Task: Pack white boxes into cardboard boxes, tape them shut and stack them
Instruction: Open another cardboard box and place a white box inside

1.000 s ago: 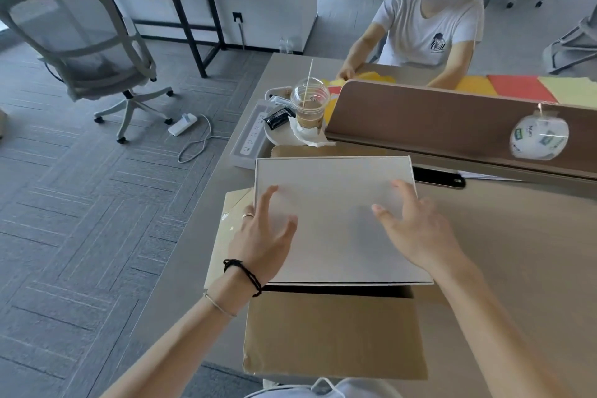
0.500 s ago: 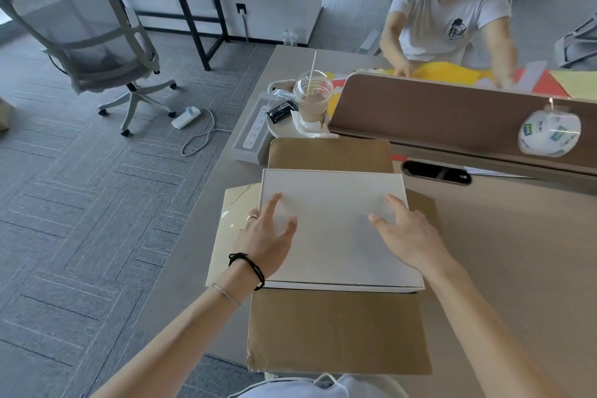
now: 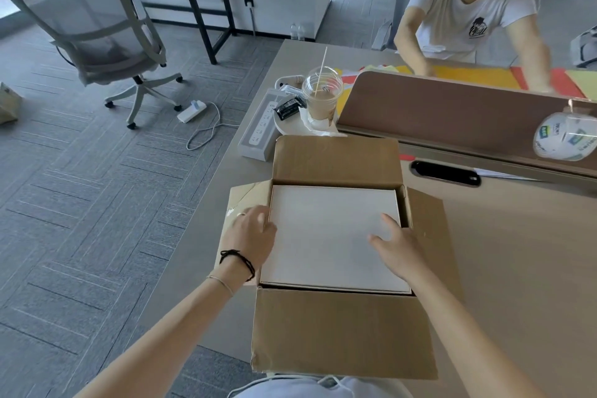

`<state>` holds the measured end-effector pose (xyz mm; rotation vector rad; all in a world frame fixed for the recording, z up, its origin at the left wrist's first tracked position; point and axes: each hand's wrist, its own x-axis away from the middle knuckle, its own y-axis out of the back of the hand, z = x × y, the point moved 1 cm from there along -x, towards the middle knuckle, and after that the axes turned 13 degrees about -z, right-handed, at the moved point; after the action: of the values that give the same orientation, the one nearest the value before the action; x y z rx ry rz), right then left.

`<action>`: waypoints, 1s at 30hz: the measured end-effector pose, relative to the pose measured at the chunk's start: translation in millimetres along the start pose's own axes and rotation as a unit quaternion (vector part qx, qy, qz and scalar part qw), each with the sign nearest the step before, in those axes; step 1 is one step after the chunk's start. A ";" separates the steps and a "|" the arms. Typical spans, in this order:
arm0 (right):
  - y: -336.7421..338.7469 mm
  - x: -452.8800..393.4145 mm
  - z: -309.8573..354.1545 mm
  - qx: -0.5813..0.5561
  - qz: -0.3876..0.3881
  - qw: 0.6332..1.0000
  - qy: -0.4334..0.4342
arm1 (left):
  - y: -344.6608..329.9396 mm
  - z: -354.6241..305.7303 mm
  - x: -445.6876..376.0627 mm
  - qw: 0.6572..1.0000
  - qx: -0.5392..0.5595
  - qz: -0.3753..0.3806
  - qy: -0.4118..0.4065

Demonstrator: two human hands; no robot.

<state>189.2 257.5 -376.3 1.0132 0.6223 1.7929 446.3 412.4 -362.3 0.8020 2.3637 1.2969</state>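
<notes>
The cardboard box (image 3: 339,329) is ringed by 4 raised flaps; bare desk (image 3: 523,268) is left open rightward, blocked behind by the divider (image 3: 452,113).

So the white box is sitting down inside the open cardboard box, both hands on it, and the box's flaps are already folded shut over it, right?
Not quite: the flaps are not folded shut. The head view shows the cardboard box with its flaps spread open, the white box uncovered inside it. The rest holds: the left hand is at its left edge and the right hand rests on its top.
</notes>
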 end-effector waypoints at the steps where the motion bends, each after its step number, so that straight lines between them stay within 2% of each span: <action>1: -0.4 -0.1 -0.4 -0.001 0.000 1.000 -0.003 | 0.6 10.1 -5.4 0.999 0.007 -0.011 0.036; 3: -0.6 -0.3 -1.6 -0.001 -0.001 1.000 -0.005 | 0.2 34.2 -17.7 0.987 0.028 0.006 0.160; 5: 0.0 -1.2 -3.7 0.007 0.004 1.000 0.000 | -0.3 56.5 -26.6 0.959 0.076 0.044 0.269; 8: 5.5 1.1 -3.5 -0.010 0.004 1.000 0.012 | 13.0 74.9 -37.0 0.941 0.132 0.042 0.308; 10: 15.1 2.0 -5.1 -0.053 -0.044 0.997 0.026 | 31.4 77.3 -41.7 0.948 0.131 0.009 0.291; 12: 28.6 0.1 -9.5 -0.078 -0.123 0.988 0.044 | 51.5 66.3 -43.4 0.945 0.172 -0.006 0.278; 15: 45.0 -9.4 -28.4 -0.046 -0.200 0.978 0.021 | 71.1 22.0 -31.5 0.915 0.300 0.062 0.261; 17: 49.4 -17.1 -47.7 0.000 -0.172 0.984 -0.036 | 63.1 -7.2 -18.8 0.914 0.321 0.107 0.223; 19: 53.1 -20.6 -64.8 -0.022 -0.110 0.988 -0.106 | 41.8 -26.1 -4.4 0.935 0.296 0.108 0.164; 21: 59.5 -19.9 -76.2 -0.067 -0.090 0.985 -0.135 | 16.7 -38.6 10.8 0.953 0.260 0.079 0.135; 25: 89.1 -10.0 -82.0 -0.096 -0.177 0.973 -0.112 | -20.8 -51.8 29.0 0.991 0.112 0.006 0.079; 27: 105.8 -3.9 -78.4 -0.139 -0.223 0.961 -0.087 | -30.0 -50.7 33.0 0.997 0.055 0.007 0.058; 30: 121.7 15.8 -63.2 -0.255 -0.247 0.935 -0.019 | -35.0 -43.7 37.8 1.000 -0.005 0.012 0.023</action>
<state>73.1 222.2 -310.4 0.4771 0.3175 1.3743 382.4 391.8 -369.1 0.8072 2.3876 1.3494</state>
